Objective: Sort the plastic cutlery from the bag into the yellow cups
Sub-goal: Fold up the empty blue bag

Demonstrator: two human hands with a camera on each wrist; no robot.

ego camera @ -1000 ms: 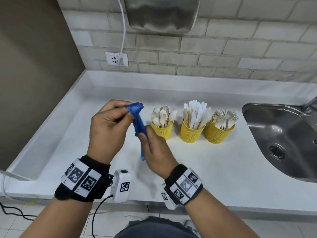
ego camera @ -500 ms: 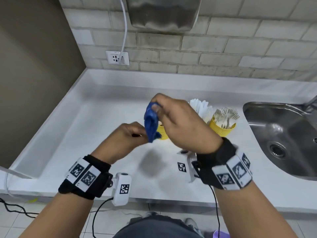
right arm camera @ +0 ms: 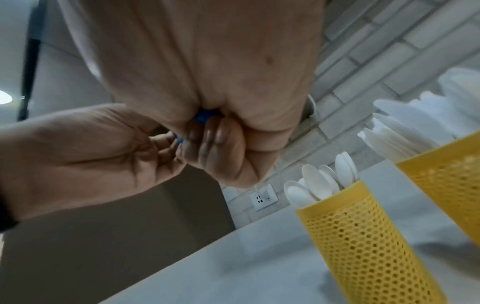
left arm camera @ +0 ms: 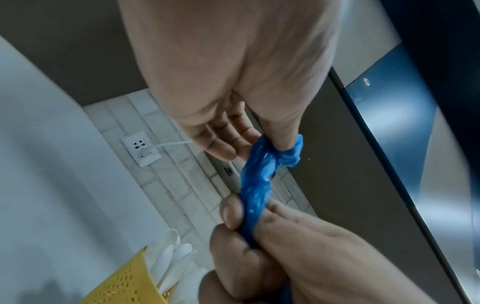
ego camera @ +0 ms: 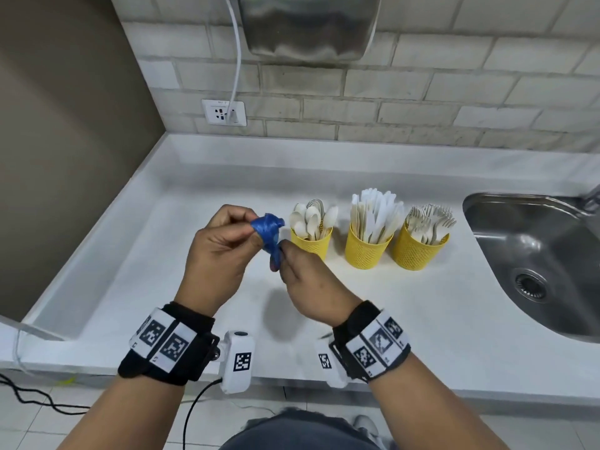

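A blue plastic bag [ego camera: 268, 237], twisted into a thin rope, is held in the air above the white counter between both hands. My left hand [ego camera: 224, 245] pinches its upper end, wound around the fingertips [left arm camera: 281, 142]. My right hand [ego camera: 302, 280] grips the lower end of the bag [left arm camera: 255, 197] in its curled fingers [right arm camera: 215, 139]. Three yellow mesh cups stand in a row just right of the hands: spoons in the left cup [ego camera: 311, 243], knives in the middle cup [ego camera: 367, 250], forks in the right cup [ego camera: 417, 251].
A steel sink [ego camera: 535, 264] is set into the counter [ego camera: 162, 254] at the right. A wall socket [ego camera: 224, 112] with a white cable sits on the brick wall, below a steel dispenser [ego camera: 308, 24]. A brown wall closes the left side.
The right hand, which had swung up and over the left half a second ago, is back below it. The bag is now twisted tighter and wound around the left fingertips.
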